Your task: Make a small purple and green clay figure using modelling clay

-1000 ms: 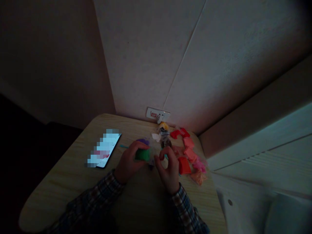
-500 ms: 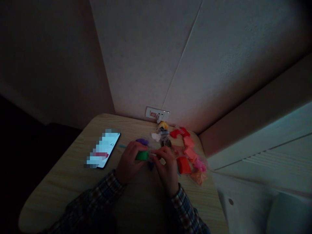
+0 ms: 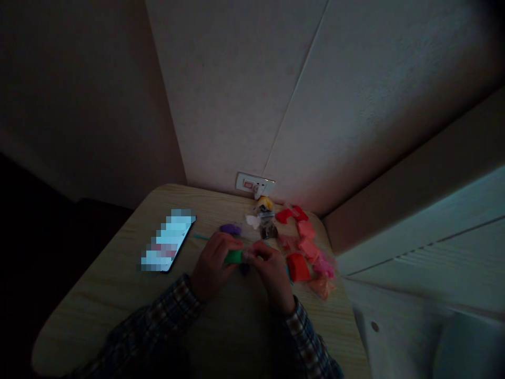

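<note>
The person near me has both hands close together, above the pale wooden table. The left hand is closed on a green piece, with the thumb below and the fingers above it. The right hand pinches the clear wrapping at the right end of this piece — between the thumb and the bent forefinger, as far as I can see in this weak light. So the green piece is located between the two hands, near the middle of the table. Both arms wear plaid sleeves.

Just behind the hands I notice a purple piece, and to the right of it a white piece and a dark packet. A yellow packet lies near the wall, under the socket, in which a white plug is put. Along the right side there are red pieces, salmon pieces, an orange-red block, a pink packet and an orange packet. On the left, well apart from these, a phone lies with its screen lit — its content is blurred for me.
</note>
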